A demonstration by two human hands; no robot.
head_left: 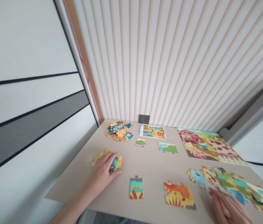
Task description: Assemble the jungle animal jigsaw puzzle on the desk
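My left hand (104, 169) rests over a cluster of joined puzzle pieces (119, 162) at the table's left, its fingers apart and covering part of them. At the lower right, my right hand (228, 207) has its fingers close together around a yellowish piece (224, 209), mostly hidden by them. Beside it lie a blue piece (198, 177) and overlapping green pieces (235, 183). Between the hands are a frog piece (136, 188) and a joined orange and yellow section (180, 195).
A pile of loose pieces (119, 130) sits at the back left. Near the wall are a picture card (153, 131), a green piece (140, 142), a joined green section (168, 148) and a farm puzzle (207, 145). A socket (143, 119) is behind.
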